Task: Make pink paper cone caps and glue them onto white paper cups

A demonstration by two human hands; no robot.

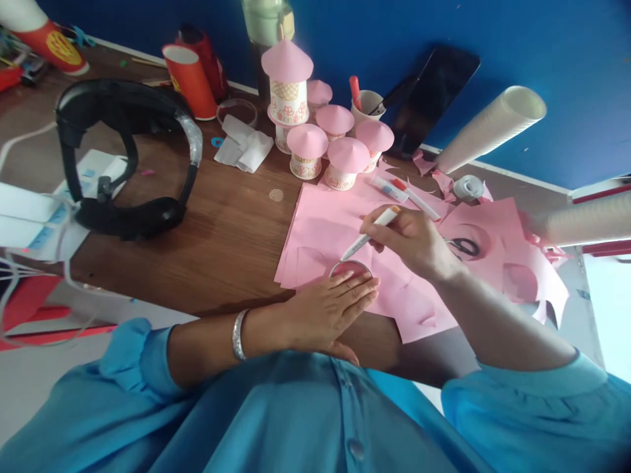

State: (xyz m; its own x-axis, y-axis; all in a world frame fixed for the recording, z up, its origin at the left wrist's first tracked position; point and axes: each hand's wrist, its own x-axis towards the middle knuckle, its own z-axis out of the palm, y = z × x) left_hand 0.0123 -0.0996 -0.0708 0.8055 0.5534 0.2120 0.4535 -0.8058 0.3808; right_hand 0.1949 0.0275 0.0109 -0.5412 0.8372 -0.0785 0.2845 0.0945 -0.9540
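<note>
My right hand (407,236) grips a white marker (367,235) with an orange end. The marker's tip is at the upper edge of a round clear disc (363,268), which lies on pink paper (320,223). My left hand (335,307) rests flat over the disc, its fingers stretched out and its palm covering the lower part. Behind the paper stand several small paper-cup towers with pink cone roofs (349,156). Two more markers (417,200) lie on the paper beyond my right hand. Black-handled scissors (466,247) sit to the right.
A black head strap frame (128,220) is on the table (236,230) at the left. Red cups (190,79), a crumpled tissue (244,148), a cup with tools (367,105), a black phone (434,98), a tall white cup stack (493,128) and a tape roll (468,188) stand along the blue wall.
</note>
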